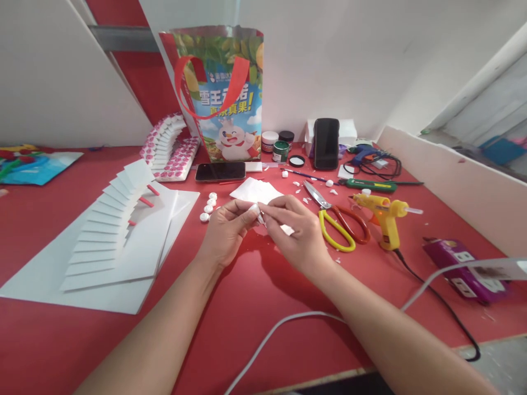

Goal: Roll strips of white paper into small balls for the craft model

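Both hands meet near the middle of the red table (247, 296). My left hand (229, 227) pinches a small white piece (256, 210) between thumb and fingertips. On its right side, my right hand (297, 233) has its fingers closed on the same piece; the exact contact is partly hidden. White paper (256, 190) lies just behind the hands. Left of them sit several small white rolled pieces (209, 207). Large scissors (329, 211) with a yellow and a red handle rest right of my right hand.
A stepped white model (107, 225) stands at left. Behind are a colourful bag (224, 99), a flat phone (220, 171), an upright phone (326, 144) and paint jars (280, 150). At right lie a yellow glue gun (385, 216), a purple pack (465, 271) and a white cable (284, 320).
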A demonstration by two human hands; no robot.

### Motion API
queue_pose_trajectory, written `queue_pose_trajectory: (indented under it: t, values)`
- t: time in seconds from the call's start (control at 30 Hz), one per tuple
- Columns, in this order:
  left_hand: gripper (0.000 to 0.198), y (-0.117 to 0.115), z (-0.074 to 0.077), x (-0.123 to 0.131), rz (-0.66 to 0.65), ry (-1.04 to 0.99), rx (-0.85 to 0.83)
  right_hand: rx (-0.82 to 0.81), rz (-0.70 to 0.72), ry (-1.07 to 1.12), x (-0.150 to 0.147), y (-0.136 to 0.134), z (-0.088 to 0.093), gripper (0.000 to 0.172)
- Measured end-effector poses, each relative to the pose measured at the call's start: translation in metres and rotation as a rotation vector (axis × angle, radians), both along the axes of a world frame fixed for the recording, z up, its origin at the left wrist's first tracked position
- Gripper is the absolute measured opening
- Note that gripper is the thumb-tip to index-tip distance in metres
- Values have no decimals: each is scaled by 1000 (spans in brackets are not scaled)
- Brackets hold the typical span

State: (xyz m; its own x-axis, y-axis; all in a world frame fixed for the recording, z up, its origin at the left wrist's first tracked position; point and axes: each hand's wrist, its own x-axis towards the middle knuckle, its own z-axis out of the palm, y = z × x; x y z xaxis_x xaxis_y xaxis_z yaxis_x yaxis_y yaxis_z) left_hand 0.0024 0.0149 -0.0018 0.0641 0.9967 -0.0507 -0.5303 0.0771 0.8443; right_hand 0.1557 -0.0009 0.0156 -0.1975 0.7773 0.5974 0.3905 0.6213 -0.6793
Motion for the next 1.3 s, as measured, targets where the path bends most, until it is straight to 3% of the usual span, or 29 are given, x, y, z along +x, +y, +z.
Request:
queue_pose_trajectory:
  t: [0.13, 0.43, 0.6, 0.77, 0.97, 1.3]
  values:
    - [26, -1, 0, 2, -43, -14, 4, -129, -7, 129, 2, 0, 6, 15]
    - [26, -3, -1, 1, -20, 32, 14, -106, -77, 99, -1, 1, 3, 1]
    - [25, -3, 2, 1, -49, -26, -5, -207, -57, 158, -1, 1, 5, 7]
    - [29, -2, 6, 2, -81, -66, -68, -405, 66, 314, 2, 2, 7, 18]
    - [29, -1, 4, 2, -51, -32, -68, -261, 56, 215, 4, 3, 7, 12]
    - [25, -2, 0, 1, -57, -15, -30, 108, 5, -92, 7, 3, 3, 21]
